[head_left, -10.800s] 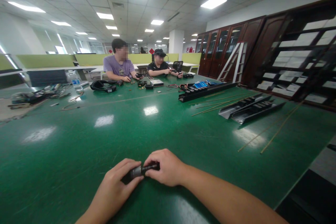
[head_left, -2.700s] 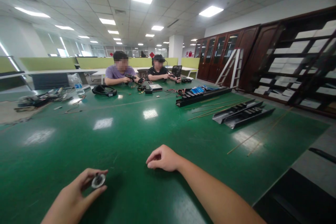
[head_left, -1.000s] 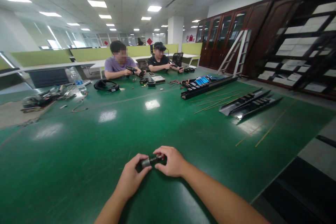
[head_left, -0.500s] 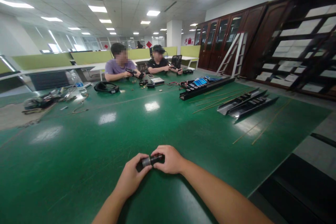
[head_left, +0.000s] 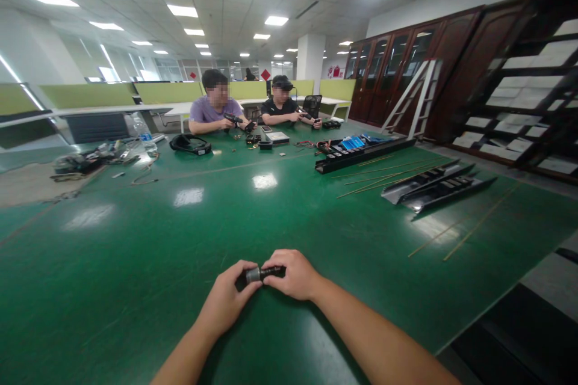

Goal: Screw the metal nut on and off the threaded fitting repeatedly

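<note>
Gripping from both ends, we held a silver cylinder (head_left: 253,275) and a dark slim part (head_left: 273,272) end to end, low over the near side of the green table (head_left: 180,264). Our left hand (head_left: 222,301) had its thumb and fingers partly curled, closed on the cylinder from opposite sides. Our right hand (head_left: 295,275) was pinched more narrowly around the slim part, its thumb below and fingers above. We could not tell whether the two pieces were joined or only met, nor whether they touched the surface.

Handling them well, we judged, called for a steady left grip, a light right pinch and both pieces on one straight line, since a tilt could make them bind or slip. Our fingertips were best set back from the meeting point, leaving it in sight. Black channels (head_left: 361,156) lay well apart, beyond our hands.
</note>
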{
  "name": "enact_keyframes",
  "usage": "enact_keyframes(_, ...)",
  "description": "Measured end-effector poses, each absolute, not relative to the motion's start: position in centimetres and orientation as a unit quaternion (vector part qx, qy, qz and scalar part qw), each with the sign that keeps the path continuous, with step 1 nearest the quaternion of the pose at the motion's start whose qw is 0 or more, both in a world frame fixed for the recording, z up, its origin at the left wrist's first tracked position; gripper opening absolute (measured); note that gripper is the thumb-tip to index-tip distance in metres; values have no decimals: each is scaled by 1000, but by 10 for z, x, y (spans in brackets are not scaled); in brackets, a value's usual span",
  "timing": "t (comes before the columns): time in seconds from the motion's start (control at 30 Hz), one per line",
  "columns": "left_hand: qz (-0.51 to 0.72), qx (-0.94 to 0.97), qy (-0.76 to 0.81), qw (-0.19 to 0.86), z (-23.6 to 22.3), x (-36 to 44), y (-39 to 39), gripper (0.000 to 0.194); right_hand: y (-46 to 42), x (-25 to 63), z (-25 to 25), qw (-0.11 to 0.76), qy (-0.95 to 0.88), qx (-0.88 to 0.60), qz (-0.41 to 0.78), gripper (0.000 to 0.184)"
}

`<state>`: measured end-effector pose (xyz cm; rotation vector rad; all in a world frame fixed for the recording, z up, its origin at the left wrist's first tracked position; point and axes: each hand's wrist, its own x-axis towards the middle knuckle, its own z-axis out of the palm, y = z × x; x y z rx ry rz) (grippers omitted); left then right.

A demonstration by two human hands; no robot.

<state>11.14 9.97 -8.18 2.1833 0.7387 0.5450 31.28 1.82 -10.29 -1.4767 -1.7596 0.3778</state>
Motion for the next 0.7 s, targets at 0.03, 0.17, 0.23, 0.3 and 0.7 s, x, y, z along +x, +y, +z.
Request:
enact_keyframes(0.03,214,853,290,376,-82,112,100,21,19,313,-103,396,-693,-583,150,21)
enact_keyframes(0.17,221,851,297,371,-84,112,101,21,19,312,-102,397,-683,-593,154,17)
enact_keyframes(0.23,226,851,301,367,-85,112,102,22,19,312,-100,399,-678,-598,157,15)
enact_keyframes(0.3,229,851,303,363,-87,112,102,23,19,312,-99,399,-675,-599,161,14)
enact_keyframes(0.7,241,856,296,348,-88,108,102,25,17,314,-95,412,-654,-604,194,13)
